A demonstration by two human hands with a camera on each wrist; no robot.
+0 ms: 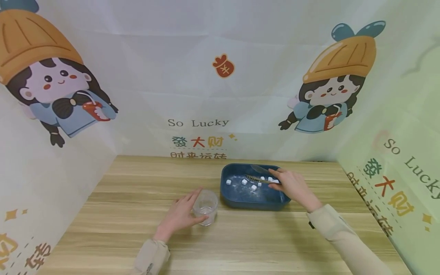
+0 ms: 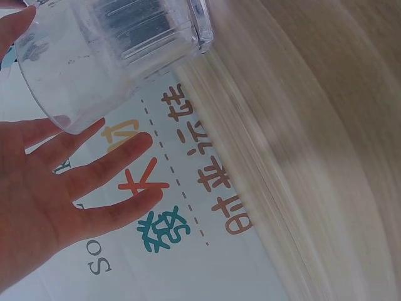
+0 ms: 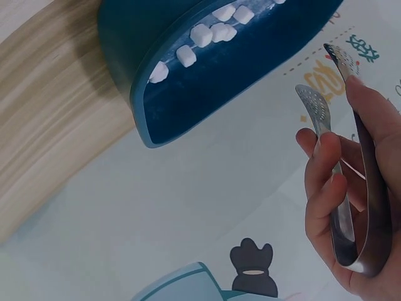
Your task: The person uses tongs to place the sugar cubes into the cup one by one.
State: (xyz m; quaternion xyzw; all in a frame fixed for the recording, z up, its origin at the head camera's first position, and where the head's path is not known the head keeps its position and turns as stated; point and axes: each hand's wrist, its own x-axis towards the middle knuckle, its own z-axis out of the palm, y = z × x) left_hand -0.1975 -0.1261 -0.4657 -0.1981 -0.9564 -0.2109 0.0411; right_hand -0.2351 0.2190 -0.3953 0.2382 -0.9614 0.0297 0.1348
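My right hand (image 1: 297, 187) grips metal tongs (image 3: 374, 194) with perforated tips, fingers curled round both arms. The tips stand apart with nothing between them, over the blue basin (image 1: 252, 204) in the head view. Several small white cubes (image 3: 201, 35), rather like marshmallows, lie inside the basin. Left of it a clear glass (image 1: 210, 218) stands upright on the table. My left hand (image 1: 177, 215) is at the glass's left side, thumb at the near side. In the left wrist view its fingers (image 2: 113, 210) are spread and fairly straight, beside the glass; firm contact is hard to judge.
The basin and glass stand close together on a wood-grain table (image 1: 120, 214). Printed white sheets (image 1: 254, 95) with cartoon figures and lettering rise behind the table and along both sides.
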